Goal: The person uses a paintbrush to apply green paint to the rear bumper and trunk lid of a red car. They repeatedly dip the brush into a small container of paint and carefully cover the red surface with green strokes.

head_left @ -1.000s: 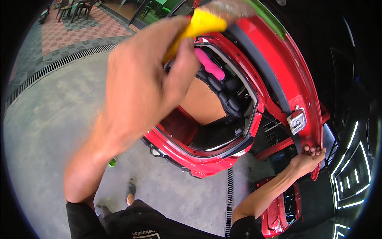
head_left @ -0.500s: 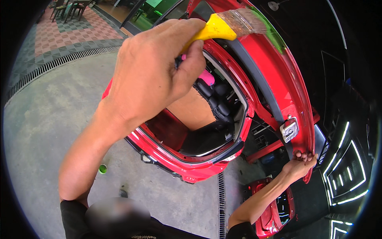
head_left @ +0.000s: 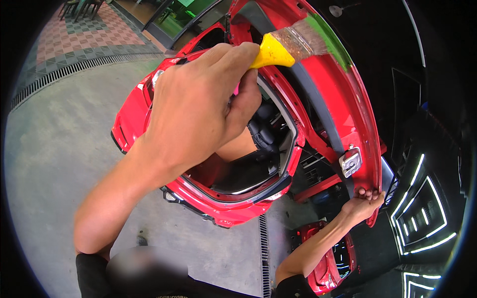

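Observation:
In my left hand [head_left: 194,109] a flat paintbrush [head_left: 278,50] with a yellow handle is pinched between thumb and fingers. Its bristles are at a streak of green paint [head_left: 339,53] along the edge of a raised red car tailgate [head_left: 330,84]; whether they touch is hard to tell. My right hand [head_left: 361,204] has its fingers curled over the tailgate's lower end, below a metal latch [head_left: 350,161]. Part of the brush handle is hidden inside my left hand.
Below the tailgate, the red car [head_left: 233,208] has its boot open, with a brown board [head_left: 241,146] inside. A drain grate [head_left: 265,253] crosses the concrete floor [head_left: 64,164]. Another red car [head_left: 325,270] stands at lower right, near bright wall lights [head_left: 422,213].
The view has shifted, so the car and tailgate sit further left. My left hand and the brush have moved slightly down along the green streak. My right hand keeps its hold on the tailgate.

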{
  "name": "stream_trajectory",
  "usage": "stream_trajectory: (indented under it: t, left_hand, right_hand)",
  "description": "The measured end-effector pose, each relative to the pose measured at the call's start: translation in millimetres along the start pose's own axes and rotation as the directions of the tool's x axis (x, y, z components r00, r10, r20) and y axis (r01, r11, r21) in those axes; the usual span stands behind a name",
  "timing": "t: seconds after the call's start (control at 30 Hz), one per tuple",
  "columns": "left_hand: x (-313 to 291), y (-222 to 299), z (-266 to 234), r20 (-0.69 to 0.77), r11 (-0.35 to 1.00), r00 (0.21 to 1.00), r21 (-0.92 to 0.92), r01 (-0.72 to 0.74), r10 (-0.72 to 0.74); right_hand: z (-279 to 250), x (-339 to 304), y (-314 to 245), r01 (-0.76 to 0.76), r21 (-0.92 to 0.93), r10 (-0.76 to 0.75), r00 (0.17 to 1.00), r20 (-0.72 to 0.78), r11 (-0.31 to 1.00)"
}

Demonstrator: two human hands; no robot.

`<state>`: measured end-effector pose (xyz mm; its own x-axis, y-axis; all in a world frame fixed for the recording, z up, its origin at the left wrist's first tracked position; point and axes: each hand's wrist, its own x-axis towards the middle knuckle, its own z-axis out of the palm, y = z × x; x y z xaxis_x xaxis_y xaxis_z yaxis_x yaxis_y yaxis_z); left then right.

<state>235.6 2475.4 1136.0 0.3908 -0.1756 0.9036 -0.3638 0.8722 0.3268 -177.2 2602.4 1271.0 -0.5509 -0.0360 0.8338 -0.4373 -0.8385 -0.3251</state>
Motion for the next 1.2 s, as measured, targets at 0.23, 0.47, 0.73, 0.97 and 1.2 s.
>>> stream_trajectory:
  t: [0.23,0.47,0.73,0.97,1.2]
  left_hand:
    - [6,3,-2,-0.015,0.996,0.997,0.039,-0.074,0.075]
    - [-5,21,-7,0.111,0.977,0.987,-0.168,0.135,-0.118]
    - [21,26,-3,0.274,0.846,0.922,-0.387,0.367,-0.275]
    - [12,28,-5,0.297,0.793,0.907,-0.452,0.408,-0.297]
    - [-14,40,-2,0.377,0.57,0.81,-0.576,0.585,-0.45]
  right_hand:
    - [1,0,-2,0.007,-0.018,-0.007,1.0,-0.005,1.0]
    - [1,0,-2,0.017,0.018,-0.017,1.0,0.011,1.0]
    - [2,-2,-3,0.019,0.021,-0.02,1.0,0.012,1.0]
    - [4,-3,-1,0.025,0.017,-0.025,1.0,-0.003,1.0]
    - [1,-1,-2,-0.006,0.042,0.005,1.0,0.019,0.999]
